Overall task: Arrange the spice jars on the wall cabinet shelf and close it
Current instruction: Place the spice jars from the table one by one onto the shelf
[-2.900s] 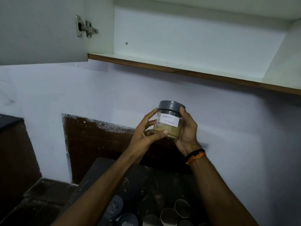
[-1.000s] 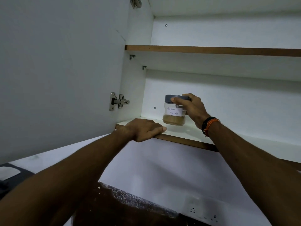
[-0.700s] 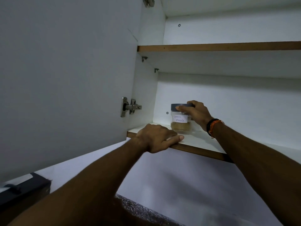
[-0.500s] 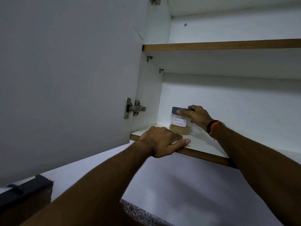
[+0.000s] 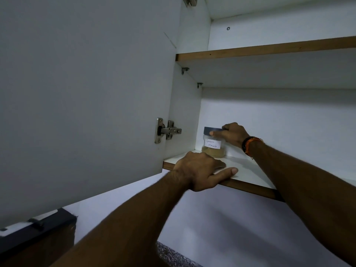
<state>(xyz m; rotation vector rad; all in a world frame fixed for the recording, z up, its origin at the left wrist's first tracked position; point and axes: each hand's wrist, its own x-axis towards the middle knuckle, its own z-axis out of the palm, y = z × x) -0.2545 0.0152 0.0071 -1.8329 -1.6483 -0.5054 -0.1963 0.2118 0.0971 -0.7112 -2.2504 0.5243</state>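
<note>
Reaching up from below, your two bare forearms frame the view, and your left hand is the nearer one: it lies palm down on the front edge of the white lower cabinet shelf with a brown wooden lip, fingers spread flat on the board and the thumb stretched out along the edge, gripping nothing. To its left hangs the open white cabinet door, with a silver metal hinge joining it to the cabinet's side wall.

Farther in, your right hand, with black and orange thread bands at the wrist, is closed around the top of the clear spice jar with a grey lid and a white handwritten label reading "Garam Masala". The thumb lies across the front just under the lid and the fingers curl behind it. That jar stands upright on the lower shelf, near the back left corner, and it holds a layer of tan powder at the bottom.

Above it runs the upper white shelf with a brown edge.
</note>
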